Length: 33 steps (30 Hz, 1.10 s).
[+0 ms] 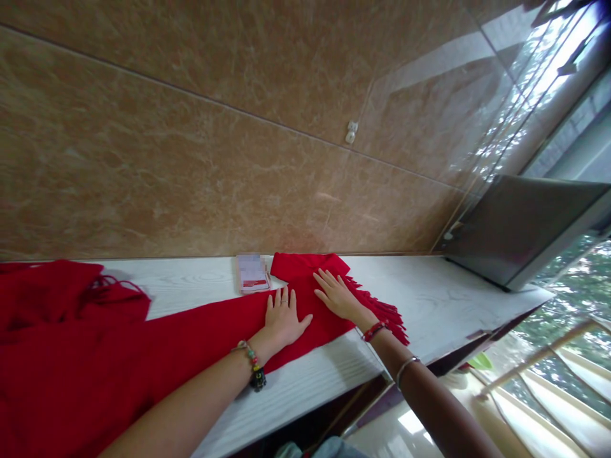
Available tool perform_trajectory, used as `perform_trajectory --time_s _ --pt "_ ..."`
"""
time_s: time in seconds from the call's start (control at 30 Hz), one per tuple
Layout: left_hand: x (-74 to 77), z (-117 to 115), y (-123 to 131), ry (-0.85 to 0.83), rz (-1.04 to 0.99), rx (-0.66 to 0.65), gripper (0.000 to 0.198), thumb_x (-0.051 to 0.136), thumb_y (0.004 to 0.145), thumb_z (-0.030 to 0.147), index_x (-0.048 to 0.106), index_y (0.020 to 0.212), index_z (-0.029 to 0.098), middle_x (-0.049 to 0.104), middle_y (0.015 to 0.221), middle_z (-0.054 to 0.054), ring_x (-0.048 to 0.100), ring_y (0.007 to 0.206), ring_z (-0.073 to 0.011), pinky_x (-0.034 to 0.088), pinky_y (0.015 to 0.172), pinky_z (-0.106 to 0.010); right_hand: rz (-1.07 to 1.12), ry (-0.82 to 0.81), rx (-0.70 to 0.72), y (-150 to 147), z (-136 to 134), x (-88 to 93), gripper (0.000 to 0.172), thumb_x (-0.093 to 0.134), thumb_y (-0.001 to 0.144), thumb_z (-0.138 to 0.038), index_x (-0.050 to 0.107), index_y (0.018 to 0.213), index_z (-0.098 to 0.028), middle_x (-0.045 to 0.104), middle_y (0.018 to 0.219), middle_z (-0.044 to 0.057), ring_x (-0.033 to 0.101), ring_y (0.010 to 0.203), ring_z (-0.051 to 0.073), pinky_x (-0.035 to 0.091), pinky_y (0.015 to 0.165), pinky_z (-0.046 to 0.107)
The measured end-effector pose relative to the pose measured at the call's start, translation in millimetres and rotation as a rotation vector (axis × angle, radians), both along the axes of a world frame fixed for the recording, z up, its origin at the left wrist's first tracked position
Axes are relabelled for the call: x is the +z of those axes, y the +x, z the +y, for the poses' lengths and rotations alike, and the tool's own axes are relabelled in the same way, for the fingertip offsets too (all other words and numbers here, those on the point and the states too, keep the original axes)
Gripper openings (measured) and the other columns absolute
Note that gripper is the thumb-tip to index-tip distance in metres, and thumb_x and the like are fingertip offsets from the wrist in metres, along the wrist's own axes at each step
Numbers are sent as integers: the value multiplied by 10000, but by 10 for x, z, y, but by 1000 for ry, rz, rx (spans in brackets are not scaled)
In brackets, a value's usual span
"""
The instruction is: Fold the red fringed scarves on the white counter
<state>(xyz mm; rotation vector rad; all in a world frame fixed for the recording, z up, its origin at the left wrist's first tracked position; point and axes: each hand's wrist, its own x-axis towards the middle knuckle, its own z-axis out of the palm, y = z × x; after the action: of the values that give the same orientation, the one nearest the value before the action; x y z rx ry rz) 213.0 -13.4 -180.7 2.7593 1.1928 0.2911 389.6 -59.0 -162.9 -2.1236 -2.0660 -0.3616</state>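
Seen from the head camera, a person pressed a long red cloth against a white desk, its fringe splayed just beyond the right wrist. The left hand and right hand lay palm down on the fabric side by side, each grip spread, neither pinching anything. The likeliest trouble, to an onlooker's eye, was a wrinkle: uneven pressure or a sideways push could bunch the cloth beneath the palms or skew its far end, where a flap lay near the wall. A dangling charm on the beaded bracelet at the left wrist might also have snagged the fabric. A pale flat packet, its markings blurred, sat along the cloth's far edge, close to the left fingertips, where a forward sweep could knock it. To the left, a crumpled red bundle with a loose cord crowded that side, its border with the cloth hard to make out. Well apart on the right, a grey box-like appliance occupied the desk's end, while the wall closed off the back.
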Motion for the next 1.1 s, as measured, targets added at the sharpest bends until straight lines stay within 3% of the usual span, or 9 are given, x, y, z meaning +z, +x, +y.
perform_trajectory --time_s 0.13,0.4,0.67,0.77,0.83,0.93,1.03,1.1 --pt "15 -8 -14 -11 -35 -12 799 336 772 594 270 1343 39 215 1409 -183 153 1301 -315 138 1042 -465 -20 2 90 -169 158 6 496 272 897 -399 256 1362 -227 250 1422 66 154 1314 229 172 1025 501" --pt "71 -45 -50 -70 -58 -21 862 370 738 622 230 1358 39 165 1424 -176 129 1305 -321 118 1050 -470 29 26 4 -73 157 -197 485 251 903 -372 281 1353 -192 260 1418 58 199 1303 207 179 1034 466" --pt "47 -20 -44 -111 -57 -57 895 378 724 654 248 1349 27 181 1414 -199 132 1302 -333 116 1047 -477 34 30 -17 -94 137 -231 477 253 902 -350 273 1355 -201 262 1417 58 192 1306 190 185 1035 455" --pt "52 44 -50 -83 -113 -46 866 382 745 641 246 1350 36 184 1413 -206 157 1295 -338 174 1032 -462 62 24 -5 -71 160 -173 474 273 897 -357 291 1347 -207 289 1406 70 206 1301 194 192 1029 469" --pt "81 120 -64 -41 -172 -9 775 377 797 569 250 1345 37 239 1389 -226 222 1271 -344 248 993 -450 85 29 -15 -12 199 -78 470 290 893 -368 317 1333 -206 308 1399 69 196 1304 204 165 1033 487" --pt "150 213 -85 1 -203 -25 547 371 860 367 321 1304 52 460 1224 -222 425 1136 -312 338 906 -424 136 81 -145 158 263 96 494 387 857 -368 347 1316 -190 316 1392 97 183 1304 254 157 1015 536" --pt "212 168 -84 45 -205 -109 394 332 860 169 407 1244 131 518 1137 -149 473 1062 -252 311 920 -417 203 108 -261 375 263 193 544 527 774 -307 402 1280 -149 430 1303 167 354 1217 303 298 952 510" --pt "233 59 -65 94 -200 -191 364 302 856 100 487 1160 176 504 1152 -115 455 1075 -226 260 959 -409 244 110 -278 496 214 191 529 576 723 -231 460 1233 -145 535 1199 158 487 1104 275 379 907 424"
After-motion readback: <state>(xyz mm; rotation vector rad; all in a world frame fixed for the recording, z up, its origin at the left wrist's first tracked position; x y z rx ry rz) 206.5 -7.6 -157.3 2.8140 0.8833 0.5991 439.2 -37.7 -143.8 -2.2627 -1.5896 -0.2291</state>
